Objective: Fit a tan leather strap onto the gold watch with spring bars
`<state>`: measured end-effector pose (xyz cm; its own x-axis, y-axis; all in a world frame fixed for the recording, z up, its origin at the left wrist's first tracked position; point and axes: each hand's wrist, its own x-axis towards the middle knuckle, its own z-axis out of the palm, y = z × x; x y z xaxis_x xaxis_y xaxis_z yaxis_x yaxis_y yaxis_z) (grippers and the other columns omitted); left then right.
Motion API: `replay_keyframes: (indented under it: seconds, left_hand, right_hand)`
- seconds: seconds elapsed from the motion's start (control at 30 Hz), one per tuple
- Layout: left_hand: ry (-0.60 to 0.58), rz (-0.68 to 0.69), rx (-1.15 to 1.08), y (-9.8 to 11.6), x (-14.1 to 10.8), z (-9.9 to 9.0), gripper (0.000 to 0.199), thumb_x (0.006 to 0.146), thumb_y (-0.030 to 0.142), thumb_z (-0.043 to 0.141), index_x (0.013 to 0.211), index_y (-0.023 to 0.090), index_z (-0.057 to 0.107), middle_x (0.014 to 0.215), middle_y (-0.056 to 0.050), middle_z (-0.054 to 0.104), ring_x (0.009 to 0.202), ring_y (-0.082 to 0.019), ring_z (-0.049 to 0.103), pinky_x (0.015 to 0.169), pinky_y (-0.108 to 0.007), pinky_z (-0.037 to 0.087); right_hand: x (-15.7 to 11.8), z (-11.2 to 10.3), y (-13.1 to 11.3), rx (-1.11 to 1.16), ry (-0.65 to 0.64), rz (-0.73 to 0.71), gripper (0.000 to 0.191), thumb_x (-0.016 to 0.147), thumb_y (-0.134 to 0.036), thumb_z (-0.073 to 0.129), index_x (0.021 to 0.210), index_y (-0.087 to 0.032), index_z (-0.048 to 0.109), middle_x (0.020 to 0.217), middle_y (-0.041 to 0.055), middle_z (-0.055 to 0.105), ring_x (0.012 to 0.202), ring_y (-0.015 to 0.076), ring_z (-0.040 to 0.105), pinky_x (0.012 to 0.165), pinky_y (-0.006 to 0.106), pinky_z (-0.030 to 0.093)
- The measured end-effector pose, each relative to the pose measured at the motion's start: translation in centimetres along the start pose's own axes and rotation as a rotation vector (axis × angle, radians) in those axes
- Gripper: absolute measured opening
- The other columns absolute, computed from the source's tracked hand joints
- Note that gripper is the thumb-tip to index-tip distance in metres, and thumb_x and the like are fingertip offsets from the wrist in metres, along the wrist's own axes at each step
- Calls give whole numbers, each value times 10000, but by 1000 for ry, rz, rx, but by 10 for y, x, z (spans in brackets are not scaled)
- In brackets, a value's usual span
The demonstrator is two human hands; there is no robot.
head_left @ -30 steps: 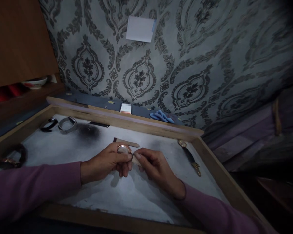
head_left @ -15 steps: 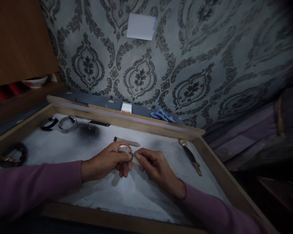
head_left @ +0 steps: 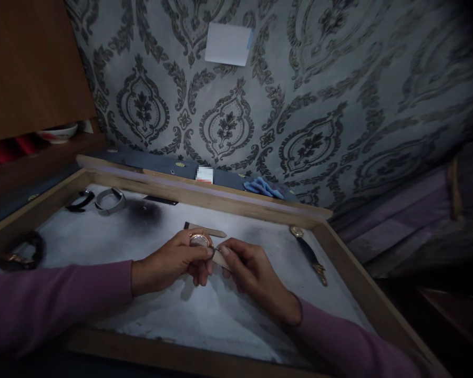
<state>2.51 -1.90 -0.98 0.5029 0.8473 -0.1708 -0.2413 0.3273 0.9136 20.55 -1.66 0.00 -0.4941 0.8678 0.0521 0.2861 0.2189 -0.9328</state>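
My left hand [head_left: 183, 258] is closed around a round, rose-gold-rimmed watch case [head_left: 199, 240], its silvery side facing up. A light tan watch strap [head_left: 220, 259] reaches from the edge of the case toward my right hand [head_left: 247, 265]. The right thumb and forefinger are pinched together at the strap's end beside the case; whether a small tool or pin is between them is hidden. Just behind the case, a loose strap piece [head_left: 215, 232], tan with a dark end, lies on the white surface.
A wooden-rimmed tray [head_left: 205, 193] surrounds the work. Inside lie a gold watch with dark strap [head_left: 308, 254], a grey mesh band [head_left: 110, 201], a black strap [head_left: 80, 201] and a dark watch [head_left: 21, 253]. A blue cloth [head_left: 263, 187] sits behind the rim.
The right fingers have shifted slightly at the joint between case and strap, and more of the tan strap shows. The watch case stays in my left hand.
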Motion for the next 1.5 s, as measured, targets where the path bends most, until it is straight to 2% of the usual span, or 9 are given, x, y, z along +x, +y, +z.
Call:
replay_keyframes:
  seconds: [0.33,1.03,1.5]
  left_hand:
    - [-2,-13,-15,0,-1,1,209,757,305,649,783,183,481,574,17,621,393,-93,540,398,-203,337]
    - [-28,-14,-14,-3,1,-2,259,762,334,682,800,182,476,575,16,630,400,-92,549,398,-204,324]
    - [-29,-5,17,-3,0,-2,203,759,299,648,788,182,485,576,13,627,397,-89,545,382,-187,351]
  right_hand:
    - [1,1,1,37,-2,9,382,912,-493,489,729,-166,564,550,-32,497,371,60,374,339,185,291]
    - [1,-1,4,-19,-34,-6,363,923,-442,472,739,-150,586,552,-31,495,372,60,376,338,178,282]
    - [1,-2,6,-87,-28,-46,394,937,-441,463,715,-145,600,554,-22,496,418,71,387,382,187,303]
